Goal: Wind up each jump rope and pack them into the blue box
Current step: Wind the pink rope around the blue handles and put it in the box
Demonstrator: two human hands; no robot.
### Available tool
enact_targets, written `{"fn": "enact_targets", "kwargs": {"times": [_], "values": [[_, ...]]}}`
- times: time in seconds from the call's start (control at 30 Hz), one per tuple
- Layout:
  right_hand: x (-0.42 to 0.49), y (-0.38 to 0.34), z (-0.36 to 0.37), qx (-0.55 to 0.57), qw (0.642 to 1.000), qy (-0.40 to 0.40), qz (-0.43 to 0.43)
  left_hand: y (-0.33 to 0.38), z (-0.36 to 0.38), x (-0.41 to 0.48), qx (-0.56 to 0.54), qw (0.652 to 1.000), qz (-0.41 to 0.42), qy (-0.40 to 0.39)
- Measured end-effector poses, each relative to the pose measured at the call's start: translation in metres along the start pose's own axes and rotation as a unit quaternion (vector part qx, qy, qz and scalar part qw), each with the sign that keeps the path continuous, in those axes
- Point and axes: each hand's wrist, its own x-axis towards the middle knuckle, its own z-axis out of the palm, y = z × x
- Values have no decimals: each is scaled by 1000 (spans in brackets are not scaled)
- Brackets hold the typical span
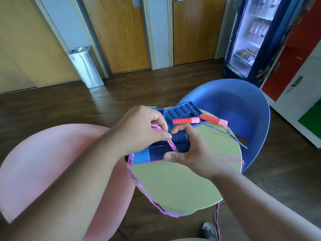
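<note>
While the green table (173, 180) carries the blue box (182, 110) at its far edge, winding looks barely begun. The right hand (191, 153) grips the paired blue handles (156, 152), whose long axis runs left-right with the cord ends pointing left. The left hand (144, 129) pinches the pink cord (172, 146), which next needs wrapping around them.

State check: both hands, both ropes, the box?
Left hand, pinches the pink rope.
Right hand, grips the two blue handles together.
Pink rope, mostly unwound, hanging off the table.
Red-handled rope, untouched, blue cord loose; one handle lies on the blue box.
Blue box, on the table's far side, partly hidden by the hands.
</note>
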Motion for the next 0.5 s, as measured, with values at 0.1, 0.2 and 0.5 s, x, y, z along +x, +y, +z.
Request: {"fn": "enact_targets", "kwargs": {"times": [0.1,0.2,0.5], "values": [[-2,4,7,-20,1000,23,-8,7,-7,17,31,999,-5,-19],[-5,8,6,-25,997,44,-58,7,-10,30,15,998,-23,-50],[-8,4,-9,-54,985,33,-160,8,-18,49,-142,977,-39,-153]]}}
